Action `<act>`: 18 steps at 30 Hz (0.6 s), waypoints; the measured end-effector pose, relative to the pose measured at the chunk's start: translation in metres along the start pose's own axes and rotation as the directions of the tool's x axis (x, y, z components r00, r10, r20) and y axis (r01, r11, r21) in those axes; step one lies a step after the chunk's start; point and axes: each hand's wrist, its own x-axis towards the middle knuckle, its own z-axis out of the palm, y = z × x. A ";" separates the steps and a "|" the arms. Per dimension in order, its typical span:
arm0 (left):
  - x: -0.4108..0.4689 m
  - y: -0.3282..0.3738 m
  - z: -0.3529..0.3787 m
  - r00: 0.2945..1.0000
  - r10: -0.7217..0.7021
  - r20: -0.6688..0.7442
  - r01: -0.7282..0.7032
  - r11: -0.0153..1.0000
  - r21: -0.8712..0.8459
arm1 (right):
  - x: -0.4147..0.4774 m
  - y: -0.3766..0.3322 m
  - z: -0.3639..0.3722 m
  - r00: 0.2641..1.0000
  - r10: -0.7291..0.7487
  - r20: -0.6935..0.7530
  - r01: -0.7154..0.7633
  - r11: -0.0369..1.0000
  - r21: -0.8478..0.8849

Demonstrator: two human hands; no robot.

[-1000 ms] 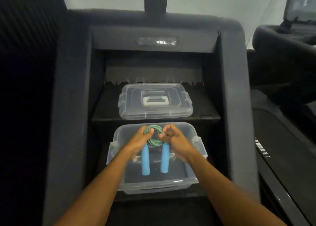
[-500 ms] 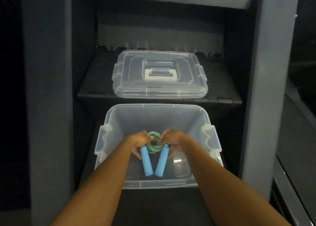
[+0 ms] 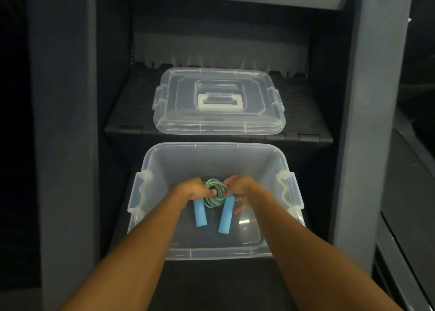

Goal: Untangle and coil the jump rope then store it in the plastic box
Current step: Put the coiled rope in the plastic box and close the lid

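**Cabinet** [image 3: 66, 146]: dark grey, open at the front, with tall side posts and two levels.

**Shelf** [image 3: 127, 122]: the upper level, black and ribbed. It carries the lid.

**Box** [image 3: 211, 254]: clear plastic and open. It stands on the lower level, below and in front of the shelf's front edge. There are pale latches on its left [image 3: 141, 183] and right [image 3: 288, 188] rims.

**Lid** [image 3: 179, 108]: clear, lying flat and centred on the shelf, its near edge at the shelf's front edge. A white carry loop [image 3: 220, 102] lies folded flat in its middle recess.

**Forearms**: two, bare, reaching in over the box's near rim and meeting near the middle of the box.

**Rope** [image 3: 215, 197]: green cord wound into a small tight coil, held inside the box between the two grips. Whether it touches the box floor cannot be told.

**Handles**: two blue foam tubes hanging from the coil toward the near rim. The left one [image 3: 200, 215] and the right one [image 3: 225, 216] are a little apart, their lower ends free.

**Left grip** [image 3: 194, 192]: clenched on the coil's left side, a digit laid across the coil's centre. It covers the top of the left handle.

**Right grip** [image 3: 243, 193]: fingers curled, pinching the coil's right side at the top of the right handle. It is just beside the left grip, with only the coil between them.
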 end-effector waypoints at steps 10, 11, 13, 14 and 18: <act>-0.037 0.001 -0.007 0.964 0.191 -0.183 -0.158 0.971 0.178 | -0.036 0.007 0.007 0.931 -0.270 -0.246 0.238 0.959 -0.153; -0.046 0.002 -0.011 0.951 0.225 -0.211 -0.178 0.959 0.221 | -0.042 0.006 0.006 0.907 -0.315 -0.279 0.257 0.940 -0.226; -0.061 0.005 -0.020 0.923 0.300 -0.240 -0.220 0.926 0.308 | -0.054 0.003 0.003 0.843 -0.414 -0.343 0.302 0.892 -0.336; -0.068 0.007 -0.026 0.905 0.340 -0.255 -0.242 0.905 0.350 | -0.061 0.000 0.001 0.805 -0.461 -0.375 0.328 0.871 -0.367; -0.103 0.025 -0.052 0.790 0.488 -0.371 -0.302 0.836 0.458 | -0.102 -0.014 -0.014 0.610 -0.627 -0.484 0.438 0.776 -0.453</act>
